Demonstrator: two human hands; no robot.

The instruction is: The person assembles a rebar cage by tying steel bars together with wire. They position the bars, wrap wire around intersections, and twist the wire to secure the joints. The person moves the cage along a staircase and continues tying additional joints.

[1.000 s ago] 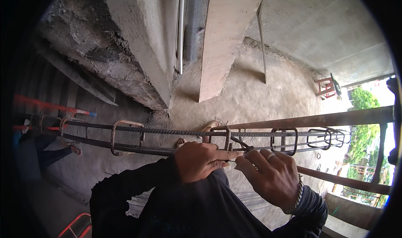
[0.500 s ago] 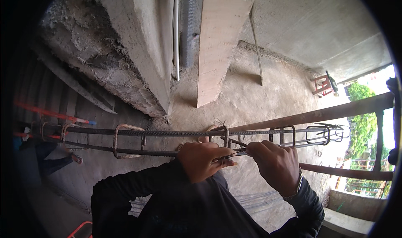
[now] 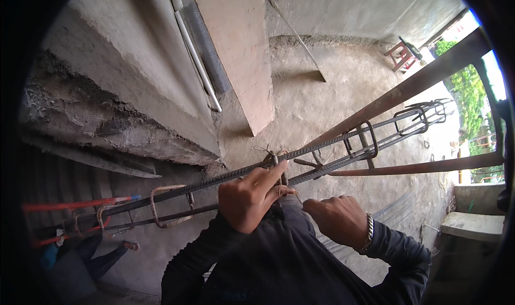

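Observation:
A long rebar cage (image 3: 236, 175) of ribbed steel bars and bent stirrups runs across in front of me, slanting up to the right. My left hand (image 3: 245, 202) is closed at its middle, index finger and thumb on either side of a steel stirrup (image 3: 277, 163). Short wire ends (image 3: 264, 149) stick up beside this stirrup. My right hand (image 3: 341, 220) is a closed fist, apart from the bars and just below them. Something thin seems to show at its fingertips, too small to make out.
Brown metal rails (image 3: 394, 98) stand at the right. A pinkish column (image 3: 236, 42) and white pipe (image 3: 197, 61) are beyond the cage. A small red stool (image 3: 401, 56) is far right. At left are another person's legs (image 3: 94, 254) and a red bar (image 3: 75, 204). Thin rods (image 3: 394, 211) lie on the floor.
My right hand has come away from the bars, down toward me. My left hand stays at the stirrup. The view has tilted, so the cage now slants up to the right.

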